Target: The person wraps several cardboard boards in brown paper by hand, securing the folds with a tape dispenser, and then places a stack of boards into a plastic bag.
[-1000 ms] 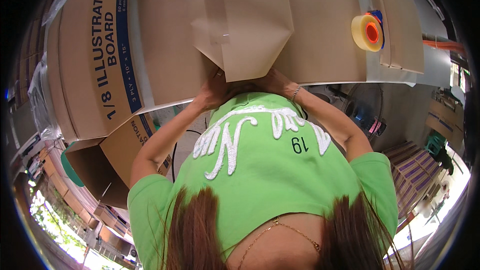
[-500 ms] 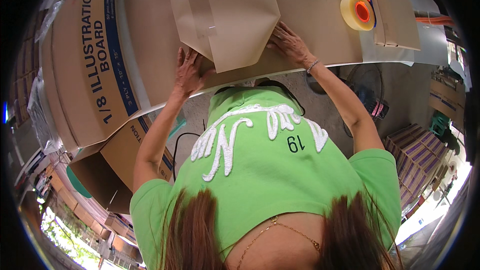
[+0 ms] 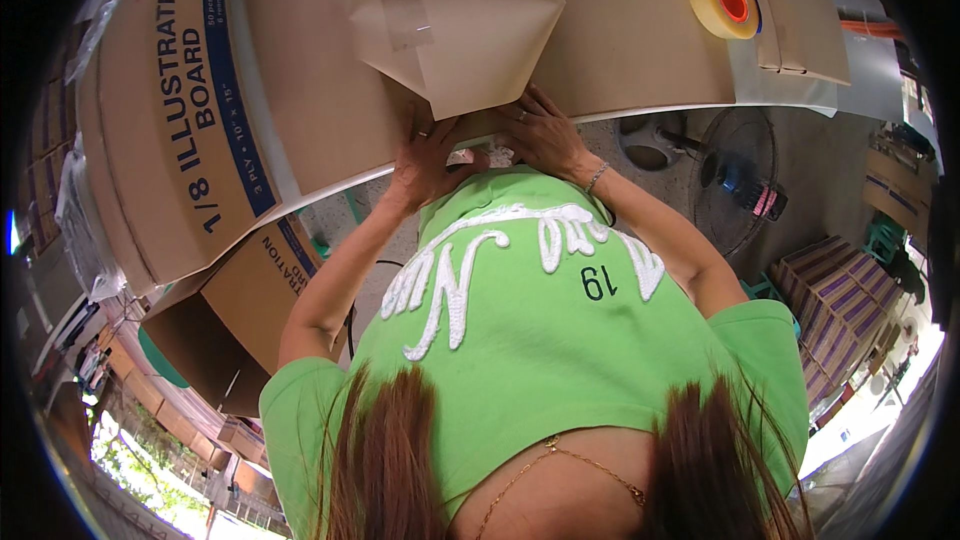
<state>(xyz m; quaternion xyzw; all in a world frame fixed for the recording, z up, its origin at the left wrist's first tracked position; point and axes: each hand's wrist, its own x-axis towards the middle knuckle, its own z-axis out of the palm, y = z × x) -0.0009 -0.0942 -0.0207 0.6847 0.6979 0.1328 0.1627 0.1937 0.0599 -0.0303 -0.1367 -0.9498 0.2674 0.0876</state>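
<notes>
Change: both hands have drawn together at the near edge of the bench (image 3: 640, 60) since half a second ago; the brown paper parcel (image 3: 470, 15) sits higher in view.
Left hand (image 3: 425, 165): fingers pressed flat under the parcel's near corner.
Right hand (image 3: 545, 135): fingers spread on the brown paper beside the parcel.
Tape roll (image 3: 722, 2): far right on the bench.
Cardboard box (image 3: 170, 110): left, closed, contents unseen.
</notes>
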